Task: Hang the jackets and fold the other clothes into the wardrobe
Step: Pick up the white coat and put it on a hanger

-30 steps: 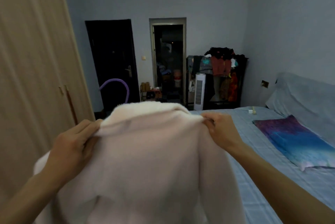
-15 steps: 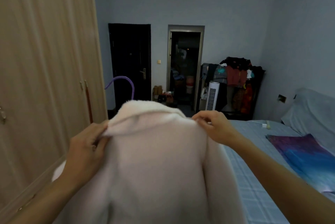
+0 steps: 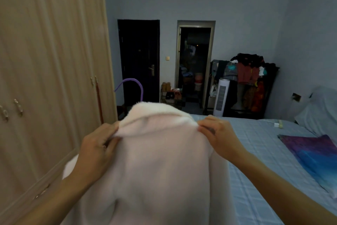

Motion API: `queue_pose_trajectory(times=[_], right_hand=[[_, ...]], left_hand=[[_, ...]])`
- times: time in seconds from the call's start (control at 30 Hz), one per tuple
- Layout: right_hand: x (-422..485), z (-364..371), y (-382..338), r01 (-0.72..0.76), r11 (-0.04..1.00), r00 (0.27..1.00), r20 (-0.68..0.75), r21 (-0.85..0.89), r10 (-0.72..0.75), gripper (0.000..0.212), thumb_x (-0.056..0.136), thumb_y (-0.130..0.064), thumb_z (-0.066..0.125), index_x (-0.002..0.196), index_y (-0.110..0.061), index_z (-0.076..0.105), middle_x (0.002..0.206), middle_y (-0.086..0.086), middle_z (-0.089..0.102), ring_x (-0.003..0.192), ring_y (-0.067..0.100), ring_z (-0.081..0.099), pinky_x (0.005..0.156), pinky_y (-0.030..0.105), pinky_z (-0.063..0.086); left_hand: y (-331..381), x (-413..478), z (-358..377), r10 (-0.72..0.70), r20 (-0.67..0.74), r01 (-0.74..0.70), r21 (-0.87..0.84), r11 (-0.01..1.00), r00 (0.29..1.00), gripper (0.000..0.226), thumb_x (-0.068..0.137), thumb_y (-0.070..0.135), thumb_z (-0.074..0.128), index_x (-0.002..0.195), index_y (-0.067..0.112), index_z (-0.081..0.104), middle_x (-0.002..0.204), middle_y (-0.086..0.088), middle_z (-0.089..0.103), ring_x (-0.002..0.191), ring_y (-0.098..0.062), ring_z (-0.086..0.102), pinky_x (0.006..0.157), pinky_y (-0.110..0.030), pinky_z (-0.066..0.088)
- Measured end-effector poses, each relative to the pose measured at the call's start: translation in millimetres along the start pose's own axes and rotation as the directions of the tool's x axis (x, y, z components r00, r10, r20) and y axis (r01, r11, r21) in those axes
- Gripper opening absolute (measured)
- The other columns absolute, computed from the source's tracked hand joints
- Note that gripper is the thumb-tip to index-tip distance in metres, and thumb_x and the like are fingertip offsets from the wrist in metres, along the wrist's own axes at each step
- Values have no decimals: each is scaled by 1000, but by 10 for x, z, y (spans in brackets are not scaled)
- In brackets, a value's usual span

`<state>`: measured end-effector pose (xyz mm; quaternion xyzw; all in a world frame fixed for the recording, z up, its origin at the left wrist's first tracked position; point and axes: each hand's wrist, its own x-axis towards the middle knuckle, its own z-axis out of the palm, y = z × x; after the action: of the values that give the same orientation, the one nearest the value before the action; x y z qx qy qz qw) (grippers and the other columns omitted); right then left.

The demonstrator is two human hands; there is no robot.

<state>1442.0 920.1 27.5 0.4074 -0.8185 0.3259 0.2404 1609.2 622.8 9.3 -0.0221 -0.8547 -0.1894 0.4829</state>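
The pale pink fleecy jacket (image 3: 160, 161) was held up in front of the person, between the tall light wooden wardrobe (image 3: 45, 60) on the left and the bed with a light blue checked sheet (image 3: 264, 151) on the right. Its back faced the camera and its thick collar stood at the top. The left hand (image 3: 94, 150) gripped the left shoulder of the jacket, with the fingers curled into the fabric. The right hand (image 3: 217, 137) pinched the right shoulder, just beside the collar, between the thumb and the bent fingers. A curved purple hanger hook (image 3: 133, 83) showed above the collar, a little to its left; the rest of the hanger was hidden behind the jacket. The wardrobe doors were closed, and small metal handles (image 3: 18, 107) showed on them. On the bed lay a purple and blue pillow (image 3: 313, 153), well apart from the jacket. At the far wall there were a dark closed door (image 3: 139, 57), an open doorway (image 3: 194, 64), a white tower fan (image 3: 220, 97) and a dark rack full of clothes (image 3: 249, 78)
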Motion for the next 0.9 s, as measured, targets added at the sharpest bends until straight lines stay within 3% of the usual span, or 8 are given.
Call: queue_pose_trajectory(times=[0.23, 0.43, 0.6, 0.77, 0.9], right_hand=[[280, -69, -447, 127, 992, 990, -67, 16, -125, 16, 92, -10, 64, 104, -12, 75, 89, -7, 64, 80, 0, 60, 77, 10, 47], [360, 66, -864, 211, 977, 976, -61, 13, -210, 15, 92, -8, 63, 102, -8, 75, 89, 2, 69, 76, 11, 64, 75, 17, 52], [411, 216, -1073, 230, 973, 973, -42, 36, -228, 16, 93, -10, 63, 103, -9, 75, 91, 1, 70, 79, 9, 65, 77, 19, 52], [447, 372, -1312, 291, 957, 956, -35, 7, -290, 16, 94, -7, 62, 104, -9, 75, 92, 1, 70, 78, 10, 65, 77, 20, 53], [503, 480, -1515, 328, 944, 944, -52, 17, -327, 16, 93, -3, 61, 101, -5, 74, 90, 6, 70, 77, 16, 66, 74, 24, 54]], left_hand=[[-18, 13, -241, 3, -106, 4, 62, 998, 994, 36, 88, 17, 52, 105, -9, 70, 91, -18, 71, 87, -4, 54, 93, 5, 28], [-137, -36, -391, 68, -123, -64, 33, 997, 990, 34, 95, 21, 50, 113, 0, 68, 96, -16, 72, 92, -12, 59, 94, 1, 33], [-225, -141, -451, 61, -126, -70, -70, 995, 990, 23, 101, 29, 46, 117, 22, 60, 93, -6, 69, 86, -10, 60, 84, -5, 40], [-253, -172, -496, 41, -148, -54, -82, 995, 988, 20, 98, 21, 48, 109, 14, 64, 85, -7, 67, 78, -14, 60, 72, -22, 46], [-216, -144, -556, 15, -167, -30, -90, 996, 986, 18, 98, 13, 52, 97, 6, 68, 77, -1, 61, 71, -9, 55, 68, -10, 39]])
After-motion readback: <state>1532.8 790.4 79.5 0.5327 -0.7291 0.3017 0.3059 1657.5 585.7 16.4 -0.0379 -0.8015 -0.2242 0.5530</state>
